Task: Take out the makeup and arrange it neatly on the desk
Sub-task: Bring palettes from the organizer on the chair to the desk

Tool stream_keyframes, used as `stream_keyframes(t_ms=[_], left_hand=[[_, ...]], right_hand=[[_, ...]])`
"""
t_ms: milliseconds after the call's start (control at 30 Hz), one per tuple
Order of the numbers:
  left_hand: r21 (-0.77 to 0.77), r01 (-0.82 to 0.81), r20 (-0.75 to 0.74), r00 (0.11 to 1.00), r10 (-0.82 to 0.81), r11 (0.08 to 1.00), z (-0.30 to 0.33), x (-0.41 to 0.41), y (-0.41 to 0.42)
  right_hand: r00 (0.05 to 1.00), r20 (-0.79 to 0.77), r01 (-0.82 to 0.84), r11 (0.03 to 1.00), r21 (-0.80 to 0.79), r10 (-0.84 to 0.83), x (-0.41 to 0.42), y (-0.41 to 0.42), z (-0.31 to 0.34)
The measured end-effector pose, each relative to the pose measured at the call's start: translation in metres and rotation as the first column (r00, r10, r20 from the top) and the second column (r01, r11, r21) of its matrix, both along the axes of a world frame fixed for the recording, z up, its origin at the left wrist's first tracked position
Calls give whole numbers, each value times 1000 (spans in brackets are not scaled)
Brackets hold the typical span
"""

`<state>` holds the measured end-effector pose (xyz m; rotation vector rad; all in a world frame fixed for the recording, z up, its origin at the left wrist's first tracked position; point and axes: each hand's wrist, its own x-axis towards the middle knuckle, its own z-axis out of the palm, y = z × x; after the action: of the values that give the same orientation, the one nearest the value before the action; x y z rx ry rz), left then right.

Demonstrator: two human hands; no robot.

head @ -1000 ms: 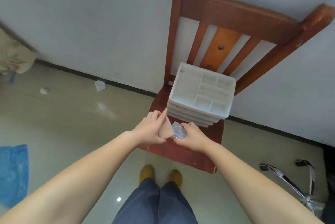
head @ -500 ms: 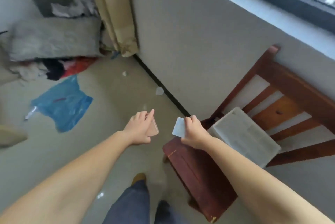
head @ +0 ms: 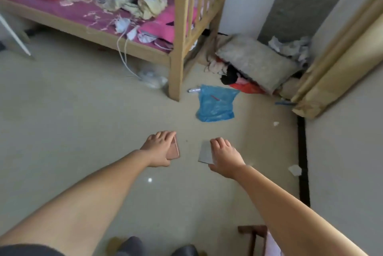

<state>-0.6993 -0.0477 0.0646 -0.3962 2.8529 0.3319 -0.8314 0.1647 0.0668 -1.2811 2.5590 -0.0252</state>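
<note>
While no desk is showing, the left hand (head: 159, 149) is gripping a pink compact (head: 173, 150) and the right hand (head: 224, 157) a grey compact (head: 205, 152), both held side by side above the floor (head: 83, 110).

Pink compact (head: 173, 150) in left hand (head: 158, 148), grey compact (head: 205, 152) in right hand (head: 226, 157)

The view has swung well away from the wooden chair and its white organizer: 1 second ago both filled the centre, half a second ago they sat at the right, and now only a chair corner (head: 251, 233) shows at the bottom edge. A wooden bed (head: 176, 56) has come into sight, and the blue bag (head: 215, 103) now lies ahead. The left hand (head: 159, 149) and right hand (head: 224, 157) have drawn apart.
</note>
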Motion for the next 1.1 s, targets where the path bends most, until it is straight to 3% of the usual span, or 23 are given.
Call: stream_keyframes(t_ms=[133,400,800,1100], left_hand=[[-5,-158,21,987,158,987,-2,92,-82],[-4,-312,31,949,312,950,-2,254,-225],[-92,-602,-23,798,602,793,-2,446,-391],[-88,-757,-28,651,758,647,2,538,-590]], right_hand=[[983,5,-181,983,-7,181,50,-107,3],[905,0,-426,905,-9,426,185,-306,1],[636,-61,-768,638,47,770,347,-557,0],[462,-28,-887,462,3,887,429,-804,-3]])
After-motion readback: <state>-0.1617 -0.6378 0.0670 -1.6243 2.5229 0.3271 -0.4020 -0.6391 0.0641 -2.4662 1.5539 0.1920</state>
